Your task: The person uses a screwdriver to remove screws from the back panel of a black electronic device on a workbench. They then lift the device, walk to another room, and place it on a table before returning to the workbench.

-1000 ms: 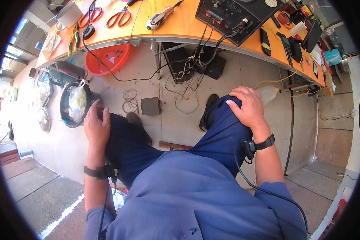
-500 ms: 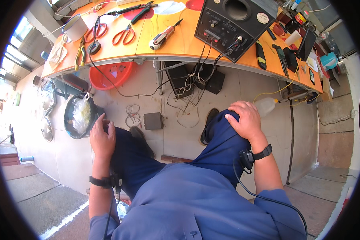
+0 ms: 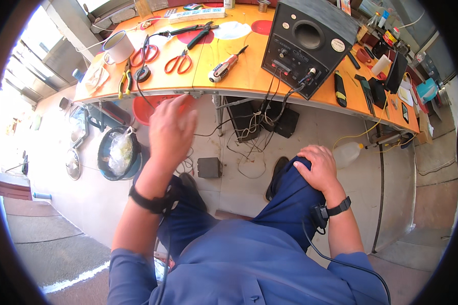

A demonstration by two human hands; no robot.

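The left hand (image 3: 172,133) hangs in the air before the front edge of the orange-topped workbench (image 3: 188,84), partly covering the red basin (image 3: 141,109) under it; its blurred fingers are loosely parted, pointing away from the body, and grip nothing that shows. The right hand (image 3: 318,168) lies palm down on the right knee of the dark blue trousers (image 3: 295,190), fingers slightly spread over the cloth, thumb apart. On the bench beyond the left hand lie red-handled scissors (image 3: 179,60), finger loops toward the person, long axis running away and slightly rightward. To their right, a screwdriver-like tool (image 3: 224,68) slants, its dark tip pointing away and rightward. Yellow-and-black pliers (image 3: 122,81) lie left of the scissors, handles toward the person.
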